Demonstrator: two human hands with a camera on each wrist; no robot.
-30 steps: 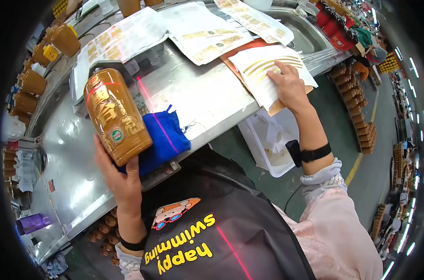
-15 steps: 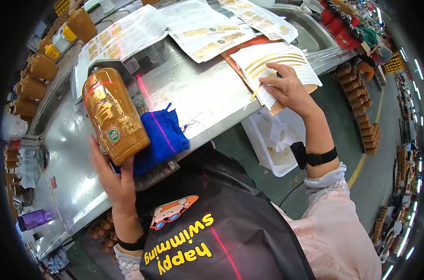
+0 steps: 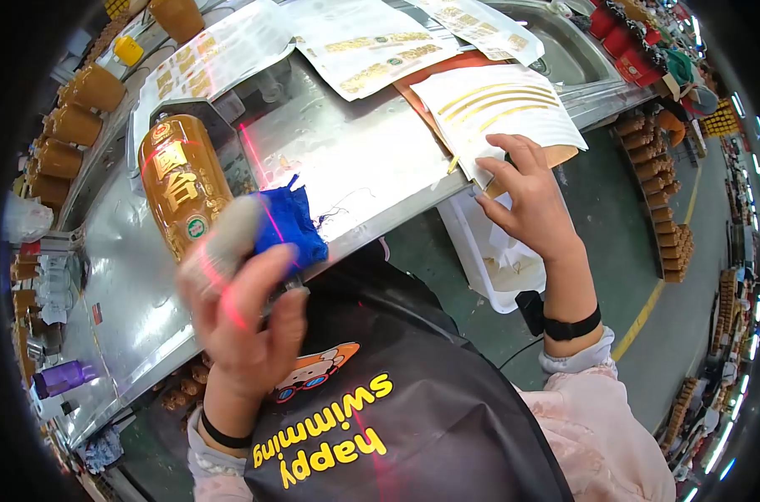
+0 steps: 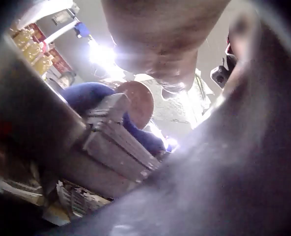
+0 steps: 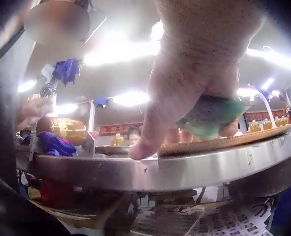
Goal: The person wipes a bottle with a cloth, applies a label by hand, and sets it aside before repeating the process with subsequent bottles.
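Left hand: we see the left hand point(image 3: 242, 314) blurred at centre-left of the head view, over the lower end of the bottle point(image 3: 179, 171); fingers loosely bent and spread, nothing visible in them. We cannot tell whether it touches the bottle.
Bottle: amber with gold characters, lying on its side on the metal table point(image 3: 363, 163), left of centre, its neck end at the grey bracket point(image 3: 200, 109).
Blue cloth: bunched blue cloth point(image 3: 292, 226) at the near table edge, just right of the bottle.
Right hand: we record the right hand point(image 3: 530, 201) right of centre, at the near edge of the striped sheet point(image 3: 505, 100); fingers bent round a green piece point(image 5: 211, 118), thumb apart from them.
Striped sheet: white with curved gold stripes, upper right.
Gold strip: a short gold strip point(image 3: 453, 163) at the striped sheet's left edge.
Printed sheets: printed sheets point(image 3: 371, 54) along the top.
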